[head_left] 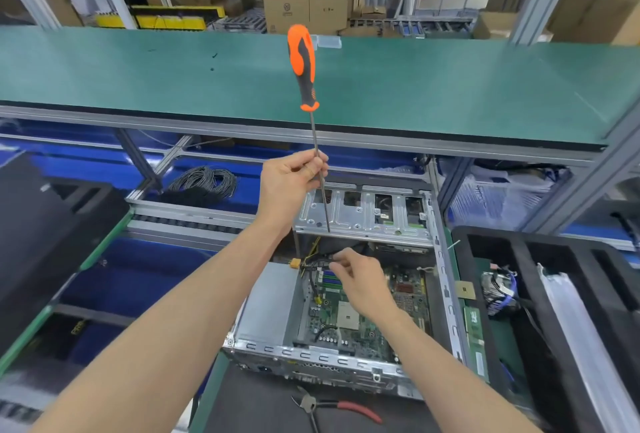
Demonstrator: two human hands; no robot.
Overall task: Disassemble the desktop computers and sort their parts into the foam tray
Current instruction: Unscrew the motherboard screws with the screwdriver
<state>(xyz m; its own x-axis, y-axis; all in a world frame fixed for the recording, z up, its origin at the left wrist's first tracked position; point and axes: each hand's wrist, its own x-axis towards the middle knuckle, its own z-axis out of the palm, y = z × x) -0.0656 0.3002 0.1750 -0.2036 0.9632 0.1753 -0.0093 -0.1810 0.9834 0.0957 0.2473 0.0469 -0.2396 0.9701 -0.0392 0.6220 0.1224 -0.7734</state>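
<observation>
left hand [290,179] gripped screwdriver [309,110] by its shaft, handle up, tip above drive cage [363,216] | right hand [360,278] below it, apparently pinching cable [313,261] inside computer case [332,360] | foam tray [512,249] rightward

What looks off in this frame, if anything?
The screwdriver is held oddly: the left hand grips its bare shaft, handle pointing up, tip just above the drive cage. The right hand pinches cables inside the open case. Nothing looks spilled or broken.
</observation>
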